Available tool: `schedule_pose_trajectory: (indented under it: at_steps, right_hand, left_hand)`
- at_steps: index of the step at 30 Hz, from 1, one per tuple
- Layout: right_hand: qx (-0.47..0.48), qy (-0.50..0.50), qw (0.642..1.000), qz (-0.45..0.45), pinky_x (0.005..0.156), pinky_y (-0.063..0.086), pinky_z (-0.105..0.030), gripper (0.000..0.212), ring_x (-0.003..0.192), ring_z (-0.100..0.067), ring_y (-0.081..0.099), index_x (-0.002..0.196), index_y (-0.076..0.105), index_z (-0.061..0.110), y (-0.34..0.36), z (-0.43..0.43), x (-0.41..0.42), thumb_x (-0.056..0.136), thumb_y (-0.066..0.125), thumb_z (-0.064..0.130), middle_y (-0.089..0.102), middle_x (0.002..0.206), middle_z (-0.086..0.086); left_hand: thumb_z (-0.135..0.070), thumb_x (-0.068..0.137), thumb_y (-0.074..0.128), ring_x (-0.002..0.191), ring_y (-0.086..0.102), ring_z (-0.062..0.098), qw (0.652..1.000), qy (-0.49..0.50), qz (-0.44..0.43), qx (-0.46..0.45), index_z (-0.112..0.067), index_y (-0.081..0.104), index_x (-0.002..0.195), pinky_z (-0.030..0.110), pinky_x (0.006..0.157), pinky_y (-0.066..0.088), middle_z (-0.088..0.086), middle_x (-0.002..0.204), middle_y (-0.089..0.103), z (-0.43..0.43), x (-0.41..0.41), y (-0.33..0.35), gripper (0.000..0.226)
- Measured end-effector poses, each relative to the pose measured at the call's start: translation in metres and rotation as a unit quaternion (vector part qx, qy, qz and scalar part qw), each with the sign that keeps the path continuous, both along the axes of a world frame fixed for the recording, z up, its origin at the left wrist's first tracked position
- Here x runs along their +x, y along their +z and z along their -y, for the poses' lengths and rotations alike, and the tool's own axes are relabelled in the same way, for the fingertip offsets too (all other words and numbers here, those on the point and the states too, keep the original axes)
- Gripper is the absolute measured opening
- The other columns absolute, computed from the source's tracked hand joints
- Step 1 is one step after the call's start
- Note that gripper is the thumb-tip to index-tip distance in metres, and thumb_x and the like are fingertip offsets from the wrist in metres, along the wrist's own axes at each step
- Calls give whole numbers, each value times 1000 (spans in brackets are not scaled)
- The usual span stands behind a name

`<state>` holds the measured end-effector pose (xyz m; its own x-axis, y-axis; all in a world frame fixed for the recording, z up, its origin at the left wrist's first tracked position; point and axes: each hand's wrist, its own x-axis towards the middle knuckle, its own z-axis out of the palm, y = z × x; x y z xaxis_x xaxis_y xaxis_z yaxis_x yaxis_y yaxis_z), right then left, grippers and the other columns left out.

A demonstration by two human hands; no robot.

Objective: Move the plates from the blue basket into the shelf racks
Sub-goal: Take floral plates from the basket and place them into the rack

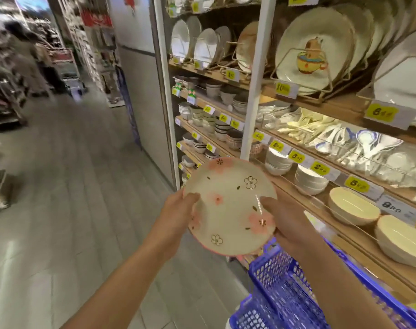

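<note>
Two bare forearms extended from the bottom of the view. The left hand (178, 210) and right hand (287, 224) each gripped an opposite edge of a cream cherry-blossom plate (228, 210), thumbs curled over its face and fingers underneath. The plate was held nearly flat in the air, just above and left of the blue basket (280, 281), facing shop shelves of crockery. Whether more plates were stacked beneath it could not be told.

The step appeared to be the carry from basket to shelf. Higher up, a wire rack (277, 68) held a capybara plate (316, 51) on edge. The next move would likely need a free slot, then the plate tipped upright and slid in without knocking its neighbours.
</note>
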<state>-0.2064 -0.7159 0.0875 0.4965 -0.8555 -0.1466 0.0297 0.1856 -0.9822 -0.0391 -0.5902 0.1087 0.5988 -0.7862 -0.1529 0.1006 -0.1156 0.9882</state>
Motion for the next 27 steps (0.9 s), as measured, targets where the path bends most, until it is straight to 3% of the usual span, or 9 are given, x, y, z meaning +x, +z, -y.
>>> schedule_pose_trajectory:
  at_steps: [2, 5, 7, 10, 13, 15, 20, 25, 27]
  right_hand:
    - [-4, 15, 1000, -1, 54, 54, -27, 27, 72, -15, 73, 106, 67, 19, 1, 1, 35, 94, 48, 5, 76, 86, -2]
    - [-13, 55, 998, 3, 71, 56, -35, 35, 88, -19, 72, 112, 67, 26, 4, 1, 86, 94, 46, 6, 75, 98, -1]
    - [-11, 74, 997, 11, 69, 58, -34, 39, 88, -18, 72, 108, 68, 30, 5, 1, 115, 94, 44, 4, 75, 98, 0]
    - [7, 94, 996, -6, 74, 59, -41, 31, 86, -20, 73, 104, 69, 24, 4, 4, 151, 96, 45, 7, 76, 94, -4]
    - [19, 95, 995, -19, 79, 56, -42, 30, 86, -23, 73, 94, 72, 22, 2, 15, 181, 97, 46, 8, 76, 93, -8]
    - [22, 101, 994, -23, 83, 55, -46, 28, 91, -27, 72, 102, 70, 19, 2, 26, 201, 97, 45, 8, 75, 96, -11]
    - [30, 104, 994, 6, 66, 60, -35, 29, 85, -22, 73, 111, 65, 20, -3, 69, 252, 98, 44, 5, 76, 95, -8]
    - [27, 86, 995, 42, 58, 56, -27, 34, 83, -17, 73, 113, 65, 24, 5, 141, 294, 98, 41, 5, 76, 97, -3]
    - [23, 60, 997, 44, 61, 57, -30, 32, 86, -19, 73, 113, 65, 24, 11, 171, 303, 98, 43, 5, 76, 98, -3]
  left_hand:
    - [-11, 94, 45, 71, 60, 17, 1000, 5, 11, 2, -11, 66, 95, 29, 62, 44, 1, 77, 67, -8, 33, 3, 22]
    - [-8, 94, 43, 72, 59, 17, 999, 25, 23, -4, -12, 64, 94, 29, 60, 42, 0, 78, 66, -17, 77, 4, 22]
    - [-8, 94, 42, 72, 59, 16, 999, 40, 19, 1, -12, 64, 97, 29, 60, 42, 0, 80, 66, -20, 102, 4, 22]
    - [-5, 94, 40, 76, 60, 17, 999, 45, 15, 7, -10, 65, 101, 30, 63, 44, 1, 82, 67, -21, 133, 3, 26]
    - [-3, 92, 39, 84, 61, 25, 998, 63, 20, 21, -4, 63, 102, 32, 70, 44, 13, 89, 68, -13, 160, -1, 26]
    - [-2, 89, 39, 91, 63, 32, 997, 63, 25, 33, -4, 63, 103, 34, 73, 47, 18, 98, 69, -4, 178, -4, 28]
    - [-9, 63, 44, 70, 59, 23, 998, 49, 25, 38, -2, 63, 86, 26, 57, 44, 5, 71, 65, 35, 229, -3, 31]
    - [10, 74, 37, 58, 61, 13, 998, -18, 57, 15, -17, 71, 76, 19, 45, 43, -1, 69, 69, 111, 273, 14, 44]
    - [10, 75, 36, 58, 62, 11, 997, -37, 64, 9, -22, 72, 71, 17, 45, 43, -3, 68, 69, 147, 287, 23, 48]
